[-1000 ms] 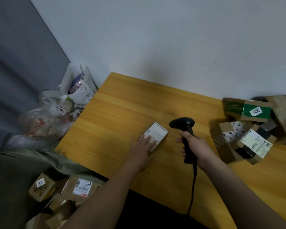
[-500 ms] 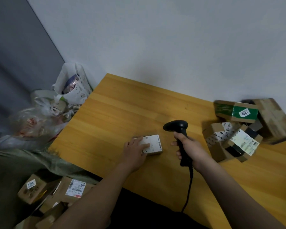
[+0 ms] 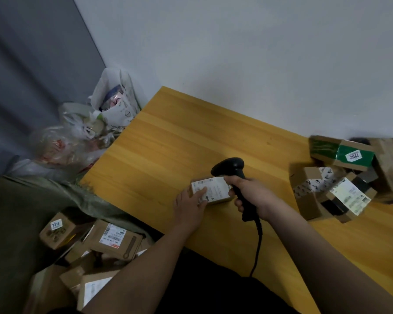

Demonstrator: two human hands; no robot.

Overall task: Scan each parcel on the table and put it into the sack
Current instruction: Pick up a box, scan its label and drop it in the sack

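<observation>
A small white-labelled parcel [image 3: 211,193] lies on the wooden surface [image 3: 168,155], near its front edge. The left hand [image 3: 191,206] rests on the parcel's left side, fingers spread flat. Just right of the parcel, the right hand [image 3: 251,197] grips a black scanner [image 3: 233,175], its head above the parcel. Further right sits a pile of boxes [image 3: 340,177]. Left of the parcel, below the surface, an open sack [image 3: 21,211] holds more boxes.

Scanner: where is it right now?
In the head view, the scanner is gripped in the right hand, right of centre over the table, its head just above the small parcel that the left hand steadies.
</observation>
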